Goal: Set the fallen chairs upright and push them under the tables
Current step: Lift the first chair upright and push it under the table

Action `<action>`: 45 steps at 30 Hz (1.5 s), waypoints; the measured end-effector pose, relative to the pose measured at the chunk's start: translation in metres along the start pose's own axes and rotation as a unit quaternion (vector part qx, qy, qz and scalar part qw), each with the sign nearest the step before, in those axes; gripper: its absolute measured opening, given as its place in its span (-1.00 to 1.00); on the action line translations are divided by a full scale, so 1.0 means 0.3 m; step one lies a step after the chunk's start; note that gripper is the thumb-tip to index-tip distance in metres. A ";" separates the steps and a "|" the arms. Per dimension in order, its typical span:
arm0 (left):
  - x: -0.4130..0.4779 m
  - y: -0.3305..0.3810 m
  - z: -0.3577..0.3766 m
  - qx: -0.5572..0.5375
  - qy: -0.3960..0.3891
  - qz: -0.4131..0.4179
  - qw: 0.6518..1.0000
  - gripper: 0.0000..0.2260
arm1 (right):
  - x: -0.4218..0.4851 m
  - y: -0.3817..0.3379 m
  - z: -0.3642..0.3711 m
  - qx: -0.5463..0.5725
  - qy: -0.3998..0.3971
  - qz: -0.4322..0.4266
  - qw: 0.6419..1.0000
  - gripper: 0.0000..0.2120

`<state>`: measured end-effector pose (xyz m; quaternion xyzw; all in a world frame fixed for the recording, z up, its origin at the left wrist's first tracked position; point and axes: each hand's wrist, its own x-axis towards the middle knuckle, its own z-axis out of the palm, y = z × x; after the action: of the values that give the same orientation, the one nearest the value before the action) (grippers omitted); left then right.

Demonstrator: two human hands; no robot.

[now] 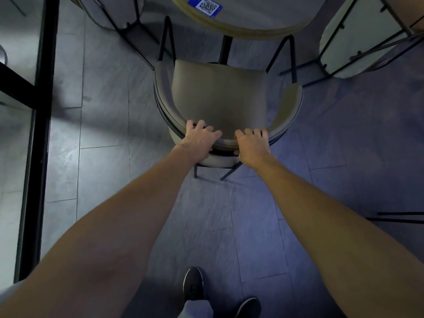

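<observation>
A grey-beige padded chair (218, 92) with a curved backrest and thin black legs stands upright on the floor, facing a round table (250, 19). Its front legs reach just under the table's edge. My left hand (199, 138) grips the top of the curved backrest left of centre. My right hand (252, 145) grips the same backrest right of centre. Both hands have fingers curled over the rim and thumbs behind it.
The table top carries a blue QR-code sticker (205, 5). A fallen chair (358, 40) lies on its side at the right, another chair (114, 12) at the upper left. A black-framed glass partition (39, 134) runs along the left. My shoes (193, 285) stand on grey floor tiles.
</observation>
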<state>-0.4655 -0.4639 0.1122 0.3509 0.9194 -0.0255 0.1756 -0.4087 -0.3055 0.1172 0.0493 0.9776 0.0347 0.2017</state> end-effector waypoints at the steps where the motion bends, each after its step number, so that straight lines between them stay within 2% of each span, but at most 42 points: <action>1: 0.004 -0.002 -0.002 0.001 -0.003 0.000 1.000 -0.58 | 0.001 -0.002 -0.002 -0.001 -0.001 0.002 1.000 -0.60; 14: 0.063 -0.045 -0.021 -0.010 -0.026 0.000 1.000 -0.62 | 0.048 -0.003 -0.007 0.013 0.006 0.004 1.000 -0.58; 26: 0.087 -0.050 -0.025 0.027 -0.045 -0.016 0.999 -0.59 | 0.079 0.006 -0.003 0.016 -0.005 -0.012 1.000 -0.55; 31: 0.066 -0.023 -0.036 0.022 -0.055 -0.023 0.998 -0.58 | 0.076 0.025 -0.034 0.035 -0.054 -0.037 0.997 -0.56; 35: 0.008 -0.029 -0.109 -0.017 -0.041 -0.020 0.999 -0.58 | 0.057 0.009 -0.113 0.070 -0.069 -0.047 0.994 -0.44; 38: -0.057 -0.093 -0.207 -0.042 -0.019 -0.057 0.997 -0.57 | 0.038 -0.044 -0.226 0.064 -0.036 -0.062 0.995 -0.38; 45: -0.254 -0.341 -0.490 -0.040 0.074 -0.136 0.987 -0.57 | 0.007 -0.276 -0.628 0.046 0.056 -0.104 0.992 -0.40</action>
<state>-0.5245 -0.5644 0.2681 0.2164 0.9693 0.0139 0.1157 -0.4925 -0.3966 0.2818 -0.0452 0.9878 -0.0287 0.1462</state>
